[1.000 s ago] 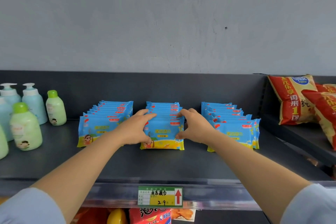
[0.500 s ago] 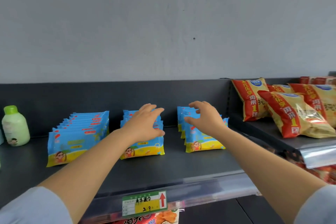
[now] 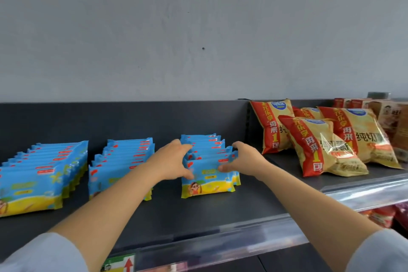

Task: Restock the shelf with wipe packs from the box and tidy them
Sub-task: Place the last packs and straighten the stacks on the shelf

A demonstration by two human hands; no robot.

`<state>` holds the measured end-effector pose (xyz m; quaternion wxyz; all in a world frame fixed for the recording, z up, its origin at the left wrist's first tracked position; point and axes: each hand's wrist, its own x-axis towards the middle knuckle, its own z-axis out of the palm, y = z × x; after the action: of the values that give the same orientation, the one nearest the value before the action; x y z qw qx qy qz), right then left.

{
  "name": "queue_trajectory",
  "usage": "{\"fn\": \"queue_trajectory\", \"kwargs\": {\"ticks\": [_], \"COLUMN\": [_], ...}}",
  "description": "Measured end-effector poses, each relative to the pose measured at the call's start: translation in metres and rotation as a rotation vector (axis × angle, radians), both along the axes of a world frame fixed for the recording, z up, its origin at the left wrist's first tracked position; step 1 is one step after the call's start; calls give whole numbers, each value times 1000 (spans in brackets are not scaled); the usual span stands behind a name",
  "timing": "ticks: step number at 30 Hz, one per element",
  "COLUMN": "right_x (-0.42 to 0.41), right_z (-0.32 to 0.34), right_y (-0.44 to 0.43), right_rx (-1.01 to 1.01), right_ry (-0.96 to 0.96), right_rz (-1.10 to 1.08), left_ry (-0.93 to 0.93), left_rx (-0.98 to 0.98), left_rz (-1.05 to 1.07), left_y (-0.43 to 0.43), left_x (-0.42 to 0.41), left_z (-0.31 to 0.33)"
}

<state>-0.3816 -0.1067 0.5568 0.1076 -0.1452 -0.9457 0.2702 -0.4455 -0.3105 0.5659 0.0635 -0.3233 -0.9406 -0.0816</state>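
Three rows of blue-and-yellow wipe packs stand upright on the dark shelf [image 3: 198, 212]: a left row [image 3: 42, 179], a middle row [image 3: 123, 159] and a right row [image 3: 209, 183]. My left hand [image 3: 174, 161] presses the left side of the right row, fingers spread over the pack tops and thumb against the front pack. My right hand [image 3: 245, 159] mirrors it on the row's right side, thumb on the front pack's face. Neither hand lifts a pack. No box is in view.
Red-and-yellow chip bags [image 3: 315, 146] lie on the neighbouring shelf to the right, with cartons [image 3: 388, 117] behind them. A clear plastic rail [image 3: 220, 243] with a price tag [image 3: 119, 264] runs along the shelf front. The grey wall rises behind.
Both hands have moved from the middle row to the right row and now bracket it. My view has swung right, so the bottles at the left are out of frame.
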Motion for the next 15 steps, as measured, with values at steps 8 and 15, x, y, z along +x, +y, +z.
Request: {"fn": "queue_trajectory", "kwargs": {"ticks": [8, 15], "right_x": [-15, -9], "right_z": [0, 0], "right_y": [0, 8], "right_rx": [-29, 7], "right_ry": [-32, 55], "right_rz": [111, 208], "left_ry": [-144, -4], "left_rx": [136, 177], "left_rz": [132, 106], "left_y": [8, 14], "left_x": [1, 7], "left_z": [-8, -9]}}
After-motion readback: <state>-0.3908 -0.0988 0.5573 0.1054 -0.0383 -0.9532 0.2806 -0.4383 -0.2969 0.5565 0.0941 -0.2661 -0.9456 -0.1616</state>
